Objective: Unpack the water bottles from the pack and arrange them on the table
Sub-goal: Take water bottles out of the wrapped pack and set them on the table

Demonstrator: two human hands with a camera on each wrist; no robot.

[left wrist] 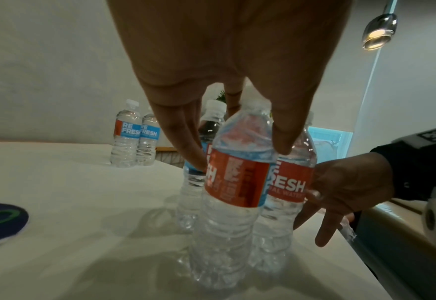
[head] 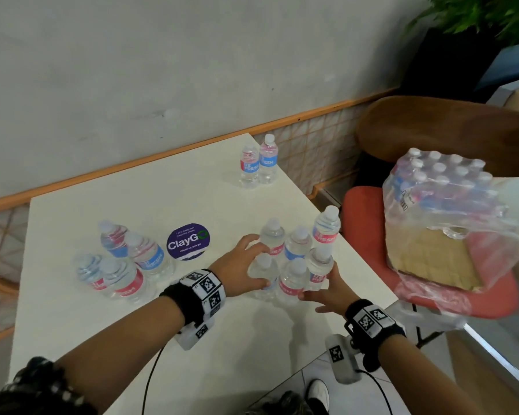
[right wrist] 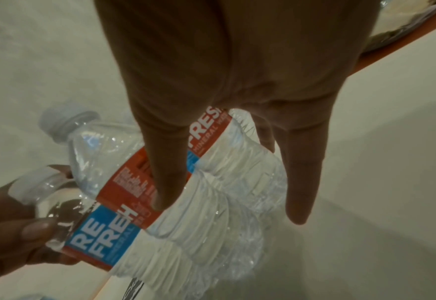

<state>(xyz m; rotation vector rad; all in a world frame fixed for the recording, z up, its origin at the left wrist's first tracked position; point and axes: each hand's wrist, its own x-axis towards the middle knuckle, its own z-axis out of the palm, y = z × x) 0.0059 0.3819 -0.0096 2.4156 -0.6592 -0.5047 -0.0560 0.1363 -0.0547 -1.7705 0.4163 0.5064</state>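
Both of your hands are working at the near cluster of bottles (head: 294, 253) by the right edge of the worktop (head: 168, 333). Your left hand (head: 240, 274) is curling its fingers and thumb around the front-left bottle (head: 262, 275) just under the neck, gripping it; the left wrist view is showing the fingertips pressing the shoulder above the red label. Your right hand (head: 331, 290) is lying against the front-right bottle (head: 319, 266) with its fingers mostly straight and spread, touching and steadying rather than clasping.

Going by size: the pack (head: 444, 214) is sitting on the red chair (head: 363, 217) to your right, off the worktop, its plastic wrap torn open at the near side, with many capped bottles inside and a cardboard base showing. So unpacking is looking only partly done. On the worktop you are keeping three groups: the near cluster of about seven upright bottles between your hands, a group of four (head: 123, 262) at the left near the round purple sticker (head: 188, 241), and a pair (head: 259, 161) at the far corner.

You are, I judge, in the arranging step, squaring up the near cluster. The next move is calling for a gentle nudge of the gripped bottle into line while your right hand is bracing its neighbours, since these thin bottles are standing tightly packed close to the worktop edge and could topple together. After that, you are probably reaching right to the pack for more.
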